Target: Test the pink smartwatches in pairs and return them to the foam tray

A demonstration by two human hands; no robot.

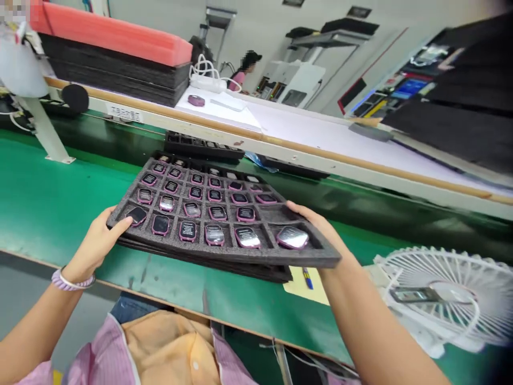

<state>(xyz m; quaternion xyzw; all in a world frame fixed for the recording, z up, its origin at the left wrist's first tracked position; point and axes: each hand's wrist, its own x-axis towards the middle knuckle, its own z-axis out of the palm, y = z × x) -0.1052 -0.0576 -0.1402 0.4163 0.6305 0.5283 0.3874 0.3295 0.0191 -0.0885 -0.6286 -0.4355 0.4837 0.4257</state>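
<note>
A black foam tray with rows of square pockets is held up between my two hands. Most pockets hold a smartwatch body with a purple frame, such as the smartwatch in the front row; one pocket on the right has none. My left hand grips the tray's left front corner, its thumb over the rim by a watch. At the right side, my right hand holds the tray's far edge, fingers partly hidden behind it. More black foam trays lie stacked beneath, on the green bench.
A white fan stands at the right, beside a yellow sheet with a pen. Another filled tray sits under the raised shelf. Red foam tops a black stack at left. A person is in the background.
</note>
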